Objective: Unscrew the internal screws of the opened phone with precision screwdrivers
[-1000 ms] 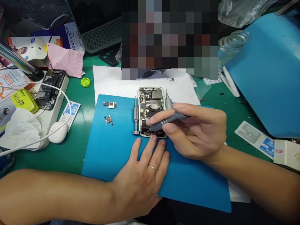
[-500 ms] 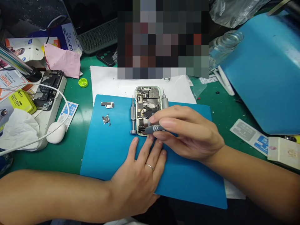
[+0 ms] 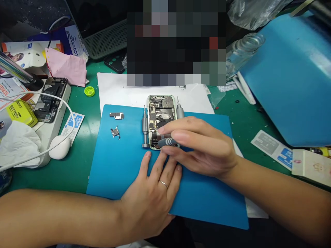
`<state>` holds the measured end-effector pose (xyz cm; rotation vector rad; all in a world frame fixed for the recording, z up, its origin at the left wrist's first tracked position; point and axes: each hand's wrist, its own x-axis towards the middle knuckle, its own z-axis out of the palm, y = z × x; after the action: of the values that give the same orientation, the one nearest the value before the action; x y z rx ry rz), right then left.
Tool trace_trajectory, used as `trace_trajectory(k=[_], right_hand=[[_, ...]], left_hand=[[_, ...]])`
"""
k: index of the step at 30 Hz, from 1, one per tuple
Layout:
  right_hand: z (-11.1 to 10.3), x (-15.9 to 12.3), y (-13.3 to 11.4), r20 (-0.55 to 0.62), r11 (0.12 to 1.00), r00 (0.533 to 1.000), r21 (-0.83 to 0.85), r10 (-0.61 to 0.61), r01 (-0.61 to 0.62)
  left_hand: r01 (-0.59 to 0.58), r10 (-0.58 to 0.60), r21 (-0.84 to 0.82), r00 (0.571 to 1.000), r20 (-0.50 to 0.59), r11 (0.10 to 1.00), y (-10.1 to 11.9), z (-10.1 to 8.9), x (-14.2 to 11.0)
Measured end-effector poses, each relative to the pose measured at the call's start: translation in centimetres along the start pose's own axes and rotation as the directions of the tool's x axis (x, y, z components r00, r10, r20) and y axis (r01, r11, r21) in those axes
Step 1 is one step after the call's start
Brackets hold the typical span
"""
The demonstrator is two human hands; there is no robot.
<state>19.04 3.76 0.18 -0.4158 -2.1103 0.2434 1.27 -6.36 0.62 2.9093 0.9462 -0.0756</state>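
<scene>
An opened smartphone (image 3: 160,119) lies on the blue mat (image 3: 116,165), its circuit boards and inner parts exposed. My left hand (image 3: 155,182) rests flat on the mat, fingers stretched towards the phone's lower edge. Above the phone's lower half, my right hand (image 3: 204,148) pinches a dark grey tool (image 3: 165,142) with pale stripes; its blunt end lies over the bottom of the phone, and its exact kind is unclear. A grey precision screwdriver (image 3: 145,127) lies along the phone's left side. Another screwdriver (image 3: 179,108) is on the right, partly behind my right hand.
Two small phone parts, a metal-covered piece (image 3: 117,115) and a small board (image 3: 115,132), lie on the mat's left. Further left are another opened phone (image 3: 50,100), a white cable and boxes. A glass jar (image 3: 243,51) and a large blue sheet (image 3: 289,82) are at right.
The whole view has shifted slightly, so things appear a little further left. My right hand still holds the grey tool over the phone's lower end; my left hand stays flat.
</scene>
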Motion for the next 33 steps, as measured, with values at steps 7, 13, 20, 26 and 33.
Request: trace_trajectory(k=[7,13,20,26,33], right_hand=[[0.43,0.31,-0.15,-0.035,0.999,0.999,-0.041,-0.027,0.026],[0.33,0.07,-0.22,-0.045,0.999,0.999,-0.046,0.008,-0.01],[0.3,0.4,-0.21,-0.037,0.994,0.999,-0.103,-0.024,0.02],[0.33,0.31,-0.08,-0.04,0.995,0.998,-0.098,-0.041,0.037],[0.28,0.35,-0.34,-0.027,0.997,1.0,-0.075,0.014,-0.016]], left_hand=[[0.004,-0.004,-0.004,1.0,-0.027,1.0,0.06,0.27,-0.13],[0.003,-0.004,-0.005,0.999,-0.039,1.0,0.01,0.11,-0.1],[0.002,-0.003,-0.01,1.0,-0.023,1.0,-0.08,0.13,-0.2],[-0.003,0.003,0.01,1.0,-0.026,1.0,-0.07,0.08,-0.35],[0.005,-0.005,0.0,1.0,-0.03,1.0,-0.02,0.0,-0.23]])
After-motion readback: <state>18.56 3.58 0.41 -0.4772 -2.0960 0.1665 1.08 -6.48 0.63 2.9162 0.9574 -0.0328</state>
